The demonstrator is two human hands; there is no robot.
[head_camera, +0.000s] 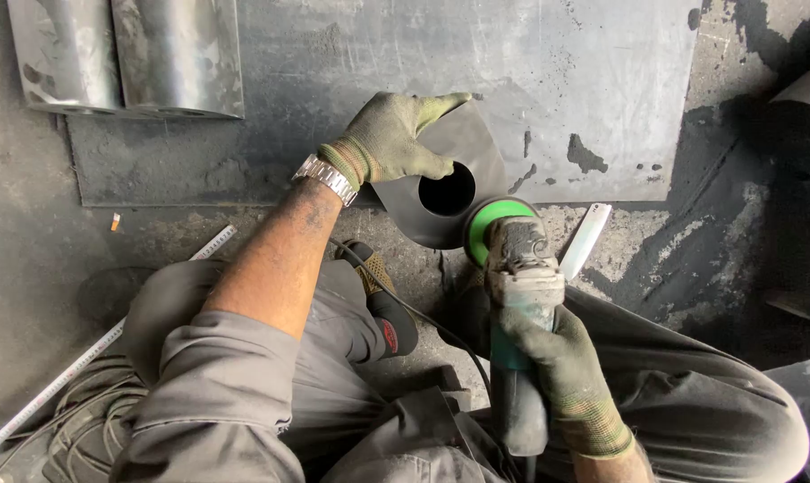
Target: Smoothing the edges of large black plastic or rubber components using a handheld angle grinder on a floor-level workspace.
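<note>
Head view: my left hand [394, 139], gloved, presses flat with fingers spread on a dark metal piece [463, 156] with a round hole, lying at the edge of a steel sheet [530, 80] on the floor. My right hand [561, 358] is clenched around an angle grinder [517, 286], its green-guarded disc touching the piece's near rim. I judge the piece could shift under the disc, since only a palm pins it. Nearby: measuring tape [83, 358], white strip [585, 237], grinder cable crossing my lap.
</note>
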